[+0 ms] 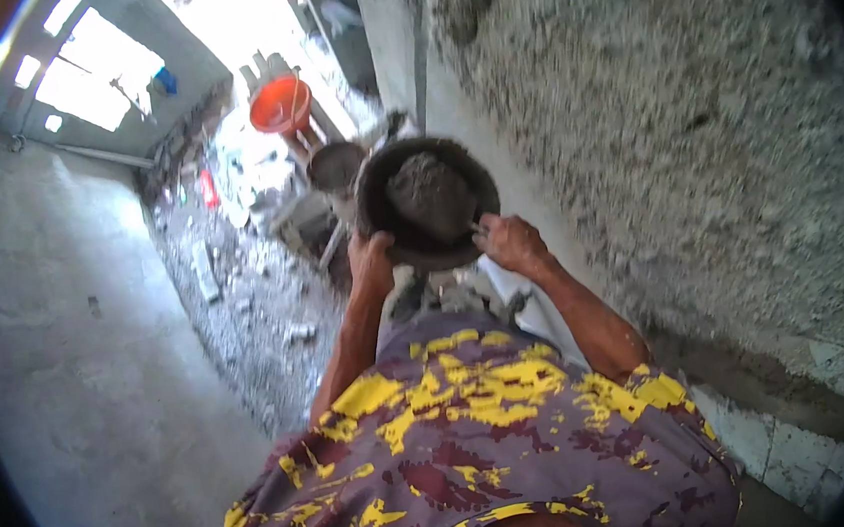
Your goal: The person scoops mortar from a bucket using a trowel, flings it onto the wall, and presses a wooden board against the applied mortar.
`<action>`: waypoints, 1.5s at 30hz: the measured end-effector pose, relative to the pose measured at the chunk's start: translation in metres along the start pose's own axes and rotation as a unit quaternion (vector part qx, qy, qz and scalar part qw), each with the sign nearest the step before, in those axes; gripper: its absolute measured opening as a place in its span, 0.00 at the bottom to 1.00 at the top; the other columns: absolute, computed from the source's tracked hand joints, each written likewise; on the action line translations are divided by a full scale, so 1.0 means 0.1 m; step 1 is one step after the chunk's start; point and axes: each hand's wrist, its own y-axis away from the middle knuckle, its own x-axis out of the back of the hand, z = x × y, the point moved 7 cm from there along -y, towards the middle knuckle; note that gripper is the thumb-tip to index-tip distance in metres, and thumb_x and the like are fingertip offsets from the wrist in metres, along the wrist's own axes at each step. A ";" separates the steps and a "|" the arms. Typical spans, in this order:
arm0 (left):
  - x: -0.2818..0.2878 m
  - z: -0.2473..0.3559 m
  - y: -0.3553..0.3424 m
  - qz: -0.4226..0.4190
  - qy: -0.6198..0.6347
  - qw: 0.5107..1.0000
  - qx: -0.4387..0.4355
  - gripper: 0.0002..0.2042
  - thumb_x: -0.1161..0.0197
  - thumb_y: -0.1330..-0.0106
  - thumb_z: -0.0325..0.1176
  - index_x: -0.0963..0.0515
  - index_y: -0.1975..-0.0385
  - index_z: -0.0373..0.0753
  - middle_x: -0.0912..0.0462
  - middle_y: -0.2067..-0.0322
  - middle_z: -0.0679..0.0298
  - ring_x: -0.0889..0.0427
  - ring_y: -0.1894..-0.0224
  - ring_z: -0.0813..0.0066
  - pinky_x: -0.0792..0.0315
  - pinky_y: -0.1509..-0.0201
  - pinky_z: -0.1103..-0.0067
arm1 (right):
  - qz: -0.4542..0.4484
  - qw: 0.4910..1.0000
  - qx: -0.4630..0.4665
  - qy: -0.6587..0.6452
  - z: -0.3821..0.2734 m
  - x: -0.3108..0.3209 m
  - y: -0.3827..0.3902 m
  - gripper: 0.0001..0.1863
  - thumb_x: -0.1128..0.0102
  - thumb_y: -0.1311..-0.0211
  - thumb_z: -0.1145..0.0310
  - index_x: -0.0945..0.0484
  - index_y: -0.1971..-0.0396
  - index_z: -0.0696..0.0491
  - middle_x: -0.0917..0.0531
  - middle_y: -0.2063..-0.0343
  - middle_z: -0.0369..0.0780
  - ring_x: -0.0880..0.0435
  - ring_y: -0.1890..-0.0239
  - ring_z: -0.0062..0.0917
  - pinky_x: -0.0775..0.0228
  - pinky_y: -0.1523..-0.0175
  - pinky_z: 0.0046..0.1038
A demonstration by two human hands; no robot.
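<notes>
Left hand (pixel 370 260) grips left rim of black pan (pixel 427 203); right hand (pixel 509 243) clasps right rim. Pan held up ahead of chest, heaped with grey mortar (pixel 430 193). Rough plastered wall (pixel 690 110) right; orange bucket (pixel 280 103) beyond on rubble floor (pixel 245 309).

Rough grey plastered wall (pixel 668 91) fills the right side, pretty lumpy texture; smooth bare concrete wall (pixel 56 326) on the left; rubble-strewn grey floor (pixel 244 299) runs between them; bright daylight pours through a doorway opening (pixel 240 13) and a window (pixel 90 77) up top; round orange plastic bucket (pixel 280 103) sits near that doorway
</notes>
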 end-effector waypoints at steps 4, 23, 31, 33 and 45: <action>0.51 -0.22 -0.29 0.074 -0.129 0.981 -0.122 0.17 0.47 0.40 0.30 0.28 0.51 0.32 0.24 0.64 0.61 0.27 0.62 0.74 0.30 0.57 0.76 | 0.100 0.949 0.254 0.155 -0.36 0.28 -0.59 0.15 0.51 0.40 0.60 0.25 0.60 0.54 0.18 0.73 0.47 0.17 0.70 0.41 0.25 0.65 0.39; 1.54 -0.20 -0.93 0.253 0.076 0.963 0.053 0.29 0.50 0.50 0.22 0.33 0.42 0.35 0.21 0.58 0.58 0.21 0.57 0.65 0.29 0.46 0.71 | 0.302 0.757 0.568 -0.115 -3.34 6.03 -2.01 0.20 0.48 0.35 0.65 0.31 0.45 0.56 0.24 0.51 0.45 0.23 0.52 0.27 0.27 0.50 0.29; 1.29 -0.36 -0.94 0.224 0.049 0.972 0.048 0.28 0.49 0.50 0.22 0.33 0.42 0.35 0.21 0.58 0.57 0.21 0.57 0.65 0.29 0.46 0.71 | 0.195 0.967 0.025 -0.162 0.17 0.05 -1.72 0.20 0.51 0.37 0.62 0.27 0.49 0.56 0.21 0.55 0.48 0.21 0.51 0.34 0.28 0.48 0.36; 1.11 -0.39 -0.97 0.197 0.034 0.979 0.041 0.28 0.49 0.50 0.22 0.33 0.42 0.35 0.21 0.58 0.57 0.21 0.57 0.65 0.29 0.45 0.71 | 0.132 0.980 -0.028 -0.144 0.39 -0.41 -1.21 0.20 0.48 0.40 0.63 0.26 0.51 0.56 0.20 0.56 0.48 0.21 0.52 0.35 0.28 0.49 0.39; -0.29 -0.14 -0.47 -0.026 -0.116 0.987 -0.105 0.28 0.49 0.50 0.22 0.32 0.43 0.34 0.20 0.57 0.57 0.21 0.57 0.64 0.30 0.45 0.72 | -0.104 0.990 0.069 0.063 0.22 -0.65 -0.50 0.11 0.41 0.51 0.65 0.20 0.70 0.57 0.18 0.70 0.50 0.17 0.63 0.42 0.26 0.60 0.45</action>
